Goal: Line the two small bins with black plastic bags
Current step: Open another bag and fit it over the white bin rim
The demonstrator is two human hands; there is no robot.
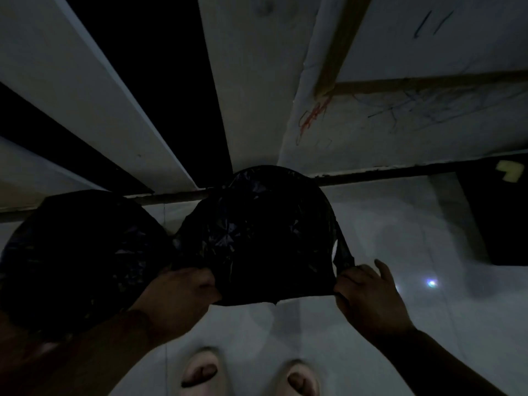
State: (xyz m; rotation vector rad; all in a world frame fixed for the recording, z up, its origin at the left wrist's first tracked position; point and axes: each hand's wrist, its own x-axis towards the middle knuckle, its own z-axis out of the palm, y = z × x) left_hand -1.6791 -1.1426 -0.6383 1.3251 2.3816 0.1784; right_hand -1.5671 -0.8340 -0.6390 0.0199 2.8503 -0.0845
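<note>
Two bins side by side on the pale floor, dim light. We see the left bin already covered in black plastic. The right bin carries a black bag stretched over its top. Our left hand pinches the bag's near-left edge; our right hand grips the near-right edge, some fingers loose. Scribbled wall behind, slippers at near edge.

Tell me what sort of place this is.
Probably a dim indoor corner of a home. Pale glossy floor tiles meet a scribbled-on white wall, two black-bagged small bins stand at its foot, and the person wears pale open-toed slippers.
</note>
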